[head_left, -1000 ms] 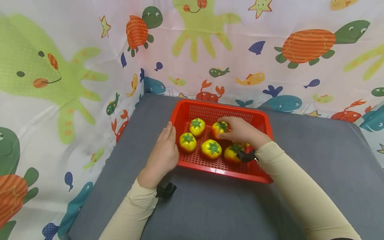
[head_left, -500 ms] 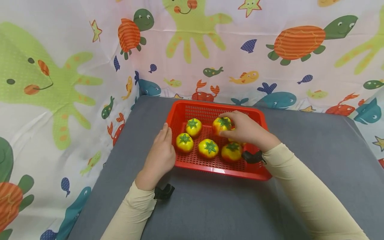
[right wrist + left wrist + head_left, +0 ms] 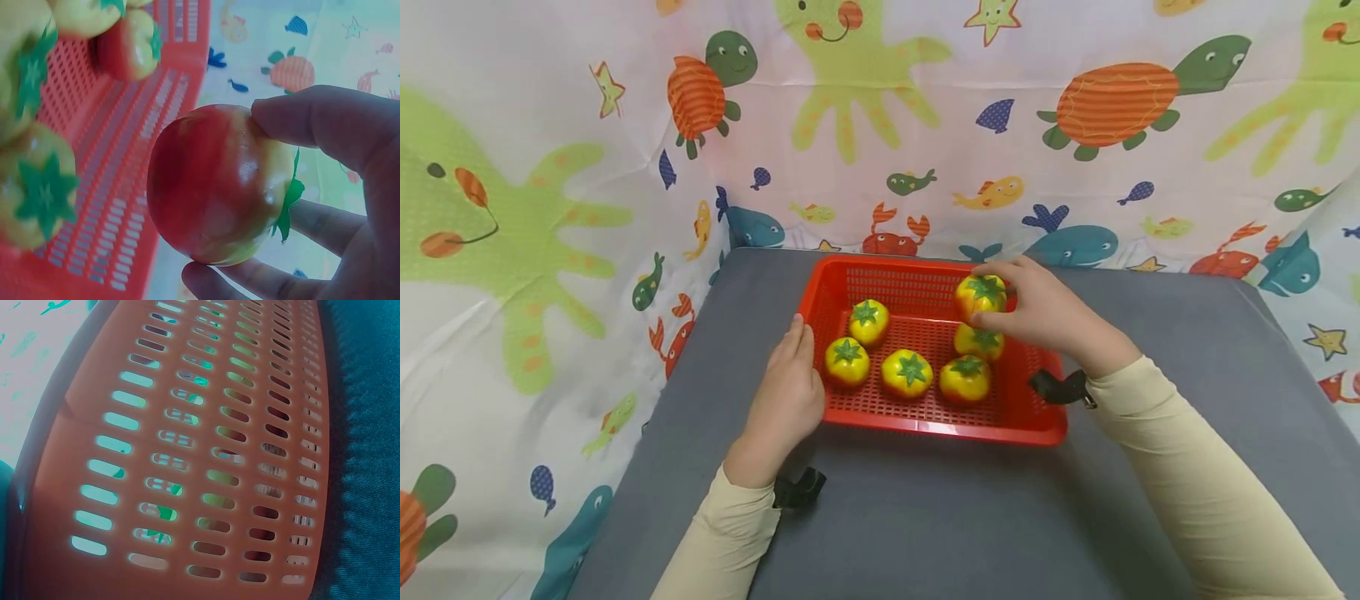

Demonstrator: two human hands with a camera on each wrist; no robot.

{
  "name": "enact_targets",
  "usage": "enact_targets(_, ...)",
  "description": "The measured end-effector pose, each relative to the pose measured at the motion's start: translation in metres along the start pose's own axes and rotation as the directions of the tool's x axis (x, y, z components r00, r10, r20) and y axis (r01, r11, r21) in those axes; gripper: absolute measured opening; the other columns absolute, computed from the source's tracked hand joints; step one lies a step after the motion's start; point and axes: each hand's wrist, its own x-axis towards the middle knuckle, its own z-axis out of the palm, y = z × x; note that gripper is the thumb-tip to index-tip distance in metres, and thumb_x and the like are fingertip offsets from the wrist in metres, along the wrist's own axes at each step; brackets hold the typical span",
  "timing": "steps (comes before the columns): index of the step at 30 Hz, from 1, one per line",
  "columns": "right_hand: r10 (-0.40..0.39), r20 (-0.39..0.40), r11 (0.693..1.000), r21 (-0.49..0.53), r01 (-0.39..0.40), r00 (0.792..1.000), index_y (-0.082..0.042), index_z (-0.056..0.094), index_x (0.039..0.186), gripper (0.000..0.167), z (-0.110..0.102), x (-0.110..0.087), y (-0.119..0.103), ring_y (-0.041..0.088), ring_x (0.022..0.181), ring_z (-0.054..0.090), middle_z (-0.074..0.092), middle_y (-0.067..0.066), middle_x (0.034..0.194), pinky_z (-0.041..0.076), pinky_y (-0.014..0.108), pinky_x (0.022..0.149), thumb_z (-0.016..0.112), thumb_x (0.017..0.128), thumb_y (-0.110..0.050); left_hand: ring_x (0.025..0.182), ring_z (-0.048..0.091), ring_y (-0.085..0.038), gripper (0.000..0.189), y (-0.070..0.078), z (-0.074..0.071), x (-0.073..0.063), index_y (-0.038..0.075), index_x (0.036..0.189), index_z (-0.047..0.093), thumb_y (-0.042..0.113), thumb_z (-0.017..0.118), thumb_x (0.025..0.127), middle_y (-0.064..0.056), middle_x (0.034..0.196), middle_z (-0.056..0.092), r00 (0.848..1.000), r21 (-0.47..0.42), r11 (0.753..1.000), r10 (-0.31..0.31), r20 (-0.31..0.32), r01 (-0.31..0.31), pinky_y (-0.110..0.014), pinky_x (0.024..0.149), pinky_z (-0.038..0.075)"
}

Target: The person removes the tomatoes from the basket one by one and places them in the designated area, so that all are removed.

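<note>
In the head view my right hand (image 3: 1045, 312) holds a yellow-and-red toy tomato (image 3: 981, 298) with a green star-shaped top, above the back right of a red plastic basket (image 3: 925, 429). The right wrist view shows thumb and fingertips pinching this tomato (image 3: 215, 187) around its sides. Inside the basket sit several similar tomatoes (image 3: 907, 375), one of them (image 3: 979, 343) just below the held one. My left hand (image 3: 782, 392) rests along the basket's left side, its fingers straight and together. The left wrist view is filled by the basket's slotted wall (image 3: 181, 450); no fingers show there.
The basket stands on a dark grey table (image 3: 910, 508). A white curtain (image 3: 880, 125) printed with sea animals closes off the back and left of the table. Both wrists carry black camera straps (image 3: 801, 489).
My right hand has lifted the tomato up and to the right from among the others, uncovering one beneath it. My left hand stays at the basket's left side.
</note>
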Motion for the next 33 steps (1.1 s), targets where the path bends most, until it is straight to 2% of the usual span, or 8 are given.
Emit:
enact_targets(3,0.006,-0.027,1.0,-0.001,-0.006,1.0,-0.019,0.056,0.15,0.066,-0.009,-0.004,0.007,0.04,0.127,0.05,0.049,0.019,0.145,0.053,0.065,0.098,0.078,0.091,-0.037,0.156,0.027,-0.041,0.062,0.0,0.0,0.0,-0.007,0.16,0.032,0.009,0.049,0.102,-0.017,0.175,0.017,1.0,-0.003,1.0,-0.01,0.001,0.01,-0.057,0.125,0.027)
enact_targets(9,0.044,-0.067,0.999,-0.007,-0.045,0.997,-0.015,0.056,0.149,0.065,-0.028,-0.013,0.02,0.04,0.117,0.054,0.052,0.02,0.134,0.059,0.054,0.083,0.077,0.092,-0.036,0.156,0.028,-0.041,0.062,0.001,0.0,0.0,-0.006,0.161,0.032,0.009,0.049,0.102,-0.016,0.175,0.017,1.0,-0.007,1.0,-0.007,-0.001,0.007,-0.057,0.125,0.028)
enact_targets(17,0.108,-0.088,0.994,-0.013,-0.11,0.99,-0.012,0.054,0.15,0.068,-0.04,-0.022,0.037,0.043,0.118,0.051,0.05,0.022,0.134,0.06,0.051,0.077,0.076,0.092,-0.04,0.156,0.028,-0.042,0.063,0.0,0.0,0.0,-0.006,0.161,0.032,0.009,0.048,0.102,-0.017,0.175,0.017,1.0,-0.002,1.0,-0.016,0.008,0.016,-0.059,0.124,0.027)
enact_targets(27,0.134,-0.131,0.991,0.006,-0.134,0.982,-0.008,0.053,0.15,0.068,-0.045,-0.03,0.067,0.047,0.119,0.05,0.049,0.026,0.139,0.06,0.052,0.071,0.076,0.093,-0.038,0.157,0.026,-0.041,0.064,0.0,0.0,-0.001,-0.005,0.162,0.03,0.009,0.049,0.102,-0.015,0.176,0.015,0.999,-0.015,0.999,-0.046,0.016,0.046,-0.06,0.123,0.03)
enact_targets(33,0.145,-0.145,0.989,0.022,-0.144,0.979,-0.003,0.052,0.149,0.067,-0.045,-0.04,0.088,0.049,0.118,0.051,0.05,0.028,0.139,0.06,0.052,0.071,0.075,0.094,-0.034,0.156,0.027,-0.042,0.065,0.002,0.0,-0.001,-0.005,0.162,0.031,0.009,0.05,0.101,-0.015,0.175,0.015,0.999,-0.016,0.999,-0.038,0.017,0.038,-0.061,0.121,0.031)
